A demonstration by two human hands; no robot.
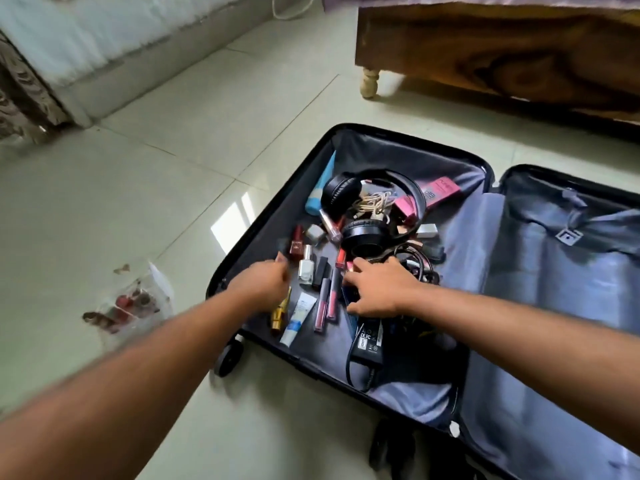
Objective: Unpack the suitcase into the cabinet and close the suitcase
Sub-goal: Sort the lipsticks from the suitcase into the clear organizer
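Suitcase: the suitcase (349,131) lay wide open on the floor (156,188), both halves flat, near a wooden bed (502,57).
Things inside: the left half was still full of small things, so the unpacking looked far from done. Black headphones (367,216) sat on top of a cream cable (374,202) and pink boxes (440,190). A blue tube (323,185) lay by the wall. A charger (369,341) lay at the near end.
Cabinet: it was not in sight.
Left hand: the left hand (263,284) was down among the small bottles. It was blurred. Its grip seemed to be closed on a small reddish thing (281,258), but I could not tell for sure.
Right hand: the right hand (377,289) lay over dark cords (415,268) and a dark flat thing, fingers (362,263) spread. Its grip was apart and it held nothing that I could see.
Next to the hands: a white bottle (305,266), two pink tubes (327,303), a gold tube (280,311) and a white tube (298,318) lay close together.
Good way: it would be best to gather a few small things in each hand, standing bottles first so that they do not tip.
Watch out: the cords looked tangled with the headphones, so lifting one could drag the other.
On the floor: a clear bag (138,303) with red things in it lay left of the suitcase.
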